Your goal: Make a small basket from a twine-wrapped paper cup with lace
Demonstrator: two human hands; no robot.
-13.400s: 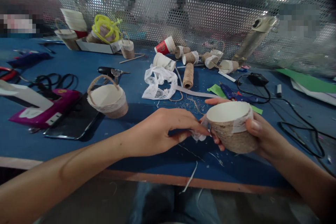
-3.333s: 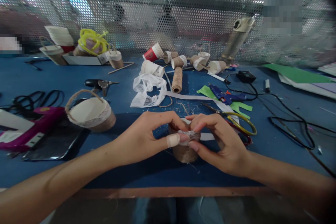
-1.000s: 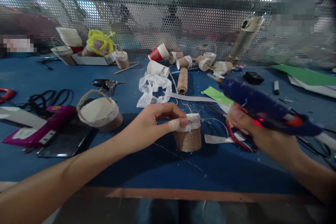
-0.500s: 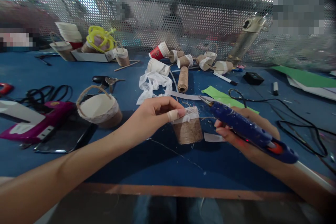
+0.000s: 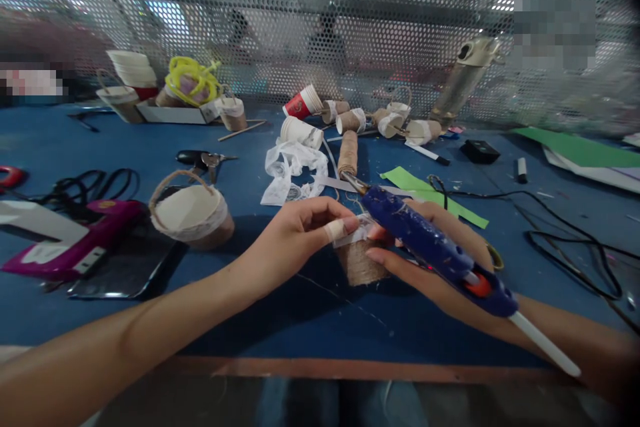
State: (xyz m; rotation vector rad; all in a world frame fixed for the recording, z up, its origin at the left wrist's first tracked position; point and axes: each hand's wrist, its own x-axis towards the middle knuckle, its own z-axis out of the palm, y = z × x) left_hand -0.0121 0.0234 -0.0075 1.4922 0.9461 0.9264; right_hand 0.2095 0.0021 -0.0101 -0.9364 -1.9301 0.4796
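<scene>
My left hand (image 5: pixel 295 233) pinches the rim of a small twine-wrapped cup (image 5: pixel 363 265), with a bandage round its thumb. White lace runs round the cup's top edge, partly covered by my fingers. In my right hand (image 5: pixel 450 280) is a blue hot glue gun (image 5: pixel 420 230), its metal nozzle pointing to the upper left and a white glue stick jutting out of its back. The right thumb and fingertips meet the cup's right side. Behind the cup lie a bunch of white lace (image 5: pixel 295 163) and a spool of twine (image 5: pixel 349 152).
A handled twine basket (image 5: pixel 195 213) stands left of my hands, beside a phone (image 5: pixel 125 267) and a purple device (image 5: pixel 83 240). Several small wrapped cups (image 5: pixel 353 121) lie at the back before a perforated metal screen (image 5: pixel 280 27). A green paper strip (image 5: pixel 430 195) and a black cable (image 5: pixel 565 280) lie right.
My right hand has moved left with the glue gun, bringing its fingers from beside the cup onto its right side. My left hand keeps its pinch.
</scene>
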